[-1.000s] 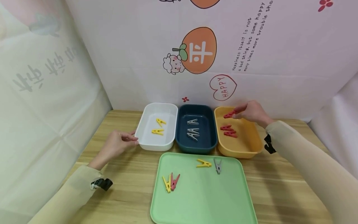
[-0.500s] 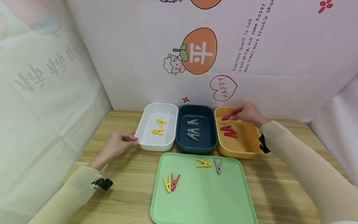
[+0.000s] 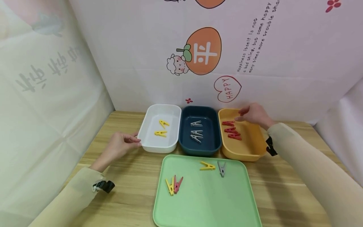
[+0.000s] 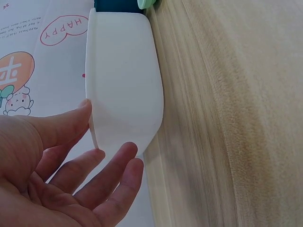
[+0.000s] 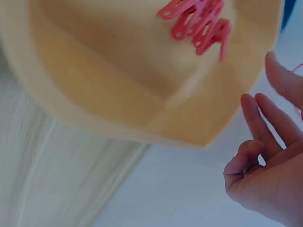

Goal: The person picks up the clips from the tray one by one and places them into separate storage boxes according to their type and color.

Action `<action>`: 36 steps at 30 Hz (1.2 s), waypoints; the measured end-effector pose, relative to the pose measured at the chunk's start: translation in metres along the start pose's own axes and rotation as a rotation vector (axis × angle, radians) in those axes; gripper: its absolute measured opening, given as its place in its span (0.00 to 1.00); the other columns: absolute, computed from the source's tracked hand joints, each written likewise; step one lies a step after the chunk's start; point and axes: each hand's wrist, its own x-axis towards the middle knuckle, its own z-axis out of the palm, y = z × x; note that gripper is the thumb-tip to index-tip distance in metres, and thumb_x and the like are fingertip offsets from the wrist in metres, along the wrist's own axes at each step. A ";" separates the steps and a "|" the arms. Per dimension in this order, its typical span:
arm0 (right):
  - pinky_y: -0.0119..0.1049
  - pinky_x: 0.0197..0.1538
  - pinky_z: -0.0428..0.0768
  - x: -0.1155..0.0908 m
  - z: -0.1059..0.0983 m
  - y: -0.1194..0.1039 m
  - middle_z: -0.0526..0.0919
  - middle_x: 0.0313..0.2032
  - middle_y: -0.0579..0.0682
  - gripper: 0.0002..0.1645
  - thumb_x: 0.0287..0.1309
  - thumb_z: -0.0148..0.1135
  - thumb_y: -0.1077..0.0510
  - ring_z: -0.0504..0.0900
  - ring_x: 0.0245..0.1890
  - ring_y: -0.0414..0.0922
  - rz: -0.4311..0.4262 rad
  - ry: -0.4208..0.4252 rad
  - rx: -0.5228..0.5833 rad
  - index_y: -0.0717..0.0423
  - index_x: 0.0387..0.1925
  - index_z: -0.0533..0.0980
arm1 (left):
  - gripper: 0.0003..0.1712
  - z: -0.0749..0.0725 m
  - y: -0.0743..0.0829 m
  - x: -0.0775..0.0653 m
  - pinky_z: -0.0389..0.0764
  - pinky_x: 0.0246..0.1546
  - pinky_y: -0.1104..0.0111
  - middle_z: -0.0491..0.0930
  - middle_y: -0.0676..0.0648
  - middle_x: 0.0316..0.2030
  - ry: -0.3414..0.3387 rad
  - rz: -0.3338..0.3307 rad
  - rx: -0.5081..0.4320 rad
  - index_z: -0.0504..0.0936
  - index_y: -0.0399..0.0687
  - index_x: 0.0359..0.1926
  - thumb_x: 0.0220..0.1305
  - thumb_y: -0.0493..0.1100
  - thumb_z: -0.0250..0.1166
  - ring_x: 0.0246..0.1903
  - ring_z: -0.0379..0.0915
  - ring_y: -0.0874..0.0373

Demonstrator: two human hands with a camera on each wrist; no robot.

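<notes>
My left hand (image 3: 119, 146) holds the near left corner of a white plastic bin (image 3: 143, 121). In the left wrist view its thumb meets the rim and its curved fingers lie about the bin's end. Two yellow clothespins (image 3: 160, 134) lie in that bin. Over the back of the orange bin (image 3: 249, 143) is my right hand (image 3: 255, 115), thumb and fingers apart, holding nothing. Below and left of its fingertips, three red clothespins (image 3: 230, 130) lie in a row against the bin's left side; the right wrist view shows these clothespins (image 5: 201, 23) too.
Between them stands a dark blue bin (image 3: 199, 149) with several grey clothespins (image 3: 196, 133). A green tray (image 3: 210, 201) in front bears a yellow clothespin (image 3: 208, 165), a grey clothespin (image 3: 222, 169), and a yellow and red pair (image 3: 174, 185). A printed cloth (image 3: 136, 63) hangs behind.
My right hand lowered a red clothespin and let go of it; it now lies behind the other two in the orange bin. The left hand has stayed on the white bin.
</notes>
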 end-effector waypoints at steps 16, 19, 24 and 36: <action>0.42 0.32 0.77 -0.107 0.012 -0.043 0.88 0.36 0.51 0.11 0.61 0.77 0.59 0.78 0.37 0.53 -0.312 0.123 -0.149 0.59 0.44 0.90 | 0.02 -0.002 0.003 -0.003 0.85 0.37 0.70 0.80 0.35 0.62 0.004 0.012 0.015 0.92 0.40 0.37 0.64 0.34 0.77 0.47 0.87 0.41; 0.41 0.30 0.75 -0.127 0.016 -0.044 0.86 0.32 0.47 0.09 0.59 0.79 0.58 0.77 0.33 0.50 -0.361 0.145 -0.180 0.57 0.41 0.91 | 0.02 -0.001 0.003 -0.002 0.85 0.36 0.70 0.80 0.36 0.62 0.005 0.013 0.016 0.93 0.41 0.37 0.63 0.35 0.77 0.47 0.86 0.41; 0.41 0.33 0.75 -0.154 0.020 -0.042 0.83 0.29 0.41 0.08 0.56 0.82 0.59 0.77 0.33 0.47 -0.449 0.191 -0.212 0.56 0.37 0.91 | 0.02 0.000 0.002 -0.002 0.84 0.36 0.72 0.80 0.36 0.62 0.008 0.015 0.013 0.93 0.41 0.37 0.63 0.34 0.77 0.47 0.87 0.41; 0.34 0.33 0.79 -0.201 0.055 -0.038 0.81 0.28 0.32 0.09 0.52 0.83 0.61 0.77 0.32 0.40 -0.462 0.151 -0.152 0.46 0.34 0.90 | 0.02 0.002 0.003 -0.003 0.84 0.35 0.71 0.81 0.36 0.61 0.018 0.012 0.023 0.92 0.40 0.35 0.63 0.35 0.77 0.48 0.86 0.40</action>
